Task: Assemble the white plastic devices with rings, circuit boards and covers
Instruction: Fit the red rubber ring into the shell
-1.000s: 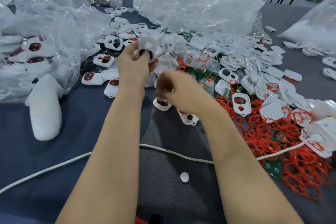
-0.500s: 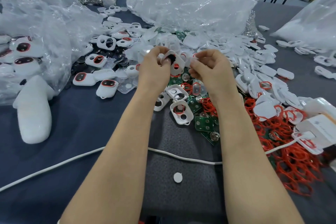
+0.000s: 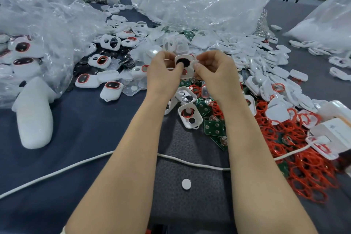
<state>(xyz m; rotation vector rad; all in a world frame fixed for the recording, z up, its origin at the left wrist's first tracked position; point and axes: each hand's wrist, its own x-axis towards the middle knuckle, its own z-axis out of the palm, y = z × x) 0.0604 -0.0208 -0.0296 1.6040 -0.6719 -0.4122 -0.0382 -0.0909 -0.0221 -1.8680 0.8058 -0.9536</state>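
Just above the middle of the table (image 3: 81,123), both hands meet over the heap of parts. The left hand (image 3: 163,74) grips a white plastic shell (image 3: 189,67), fingers curled behind it and the thumb pressed on its front. The shell is a rounded rectangle, tilted toward the camera, with two round openings. The upper one is filled by a black disc (image 3: 181,62) and the lower one shows a trace of red. The right hand (image 3: 214,74) touches the shell's right edge. Its fingers are curled, and thumb and forefinger pinch a small pale piece (image 3: 195,62) that is too blurred to name.

Below the hands lie more open shells (image 3: 190,116) among green circuit boards (image 3: 213,127). A tangle of red rings (image 3: 307,173) spreads to the right. Closed white devices with red-rimmed dark windows (image 3: 112,89) lie to the left, beside crumpled clear bags (image 3: 38,24). A white cable (image 3: 76,165) crosses under both forearms, and a white round disc (image 3: 186,184) lies near it.

A white box (image 3: 330,129) at the right edge carries a small mark and a line of print, too faint to read.
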